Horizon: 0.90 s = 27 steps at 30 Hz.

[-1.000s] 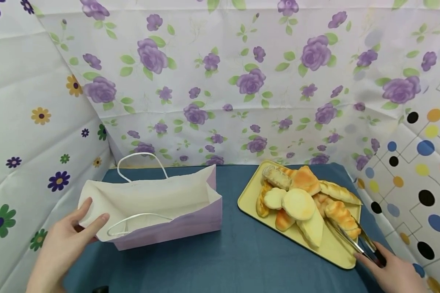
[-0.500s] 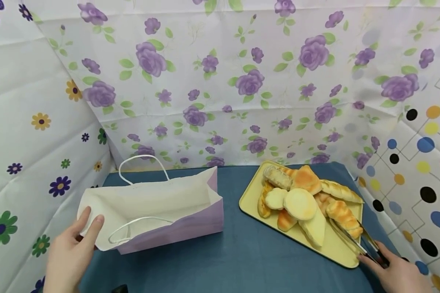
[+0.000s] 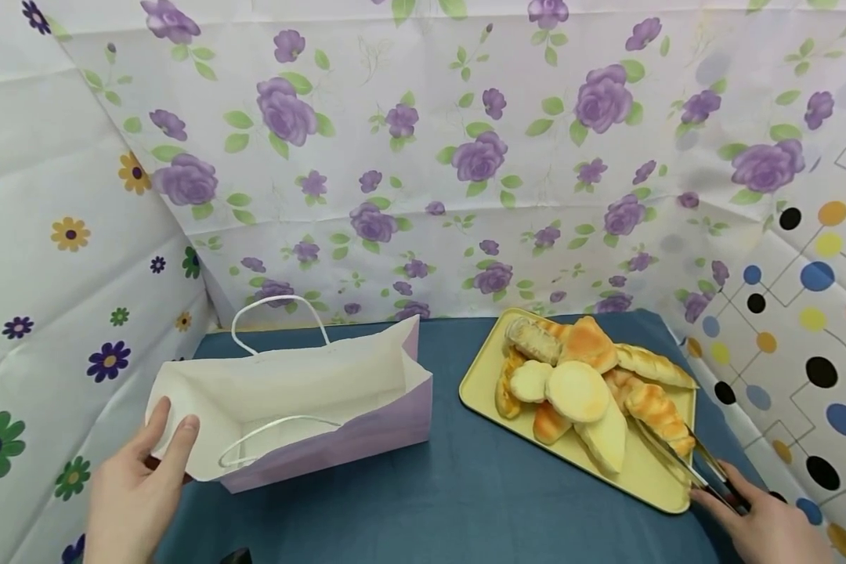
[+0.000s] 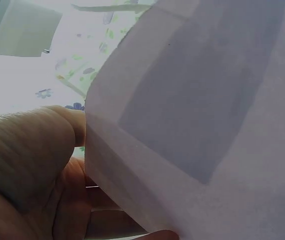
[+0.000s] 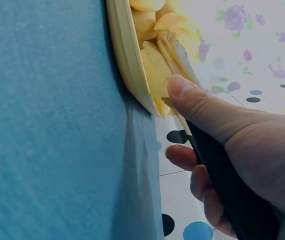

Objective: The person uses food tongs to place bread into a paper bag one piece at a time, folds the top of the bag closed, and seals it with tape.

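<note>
A lavender paper bag [image 3: 338, 450] with a white inside and white handles lies tilted on the left, its mouth facing up toward me. My left hand [image 3: 137, 486] grips the bag's left rim, thumb and fingers on either side of the paper, as the left wrist view also shows. On the right, my right hand [image 3: 768, 513] holds metal tongs [image 3: 699, 479] by their black handles [image 5: 227, 175]. The tongs' arms straddle a golden ridged bread roll [image 3: 659, 415], which rests on the yellow tray [image 3: 659, 489]. Whether the tips press the roll is unclear.
Several other breads share the tray, among them a round pale one [image 3: 576, 392], a long pale one [image 3: 606, 439] and a sugared roll [image 3: 533, 341]. A blue cloth [image 3: 458, 501] covers the table. Patterned sheets [image 3: 423, 157] enclose the back and sides. A small black object [image 3: 237, 556] shows at the front edge.
My left hand and the rim it holds have shifted slightly, the fingertips now a bit lower on the bag. The tongs stay around the same roll. The head view has moved slightly.
</note>
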Each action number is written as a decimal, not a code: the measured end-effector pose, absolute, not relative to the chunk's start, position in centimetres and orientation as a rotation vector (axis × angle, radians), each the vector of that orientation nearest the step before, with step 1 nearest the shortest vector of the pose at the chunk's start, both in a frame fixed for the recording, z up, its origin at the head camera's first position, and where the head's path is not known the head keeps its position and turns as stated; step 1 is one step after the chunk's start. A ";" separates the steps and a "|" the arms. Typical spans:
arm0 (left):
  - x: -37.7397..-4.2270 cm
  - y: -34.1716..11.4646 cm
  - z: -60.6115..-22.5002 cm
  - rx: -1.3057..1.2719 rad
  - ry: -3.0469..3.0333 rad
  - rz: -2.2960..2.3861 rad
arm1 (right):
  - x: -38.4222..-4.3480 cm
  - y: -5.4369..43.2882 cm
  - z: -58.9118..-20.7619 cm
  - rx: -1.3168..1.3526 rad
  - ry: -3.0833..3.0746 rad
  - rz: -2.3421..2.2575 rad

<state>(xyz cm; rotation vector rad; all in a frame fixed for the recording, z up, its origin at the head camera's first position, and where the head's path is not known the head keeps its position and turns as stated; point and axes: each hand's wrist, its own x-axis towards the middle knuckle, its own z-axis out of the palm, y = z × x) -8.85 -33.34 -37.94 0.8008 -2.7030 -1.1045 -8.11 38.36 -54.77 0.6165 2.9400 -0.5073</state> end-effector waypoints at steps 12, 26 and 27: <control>-8.8 -33.7 -38.4 0.743 -2.679 -1.156 | -7.8 37.2 -53.6 0.629 3.104 -0.528; -8.6 -32.7 -38.2 0.556 -2.634 -1.194 | -10.4 34.3 -47.7 0.425 3.475 -0.495; -8.5 -32.7 -38.3 0.531 -2.633 -1.201 | -10.6 33.9 -47.2 0.418 3.479 -0.511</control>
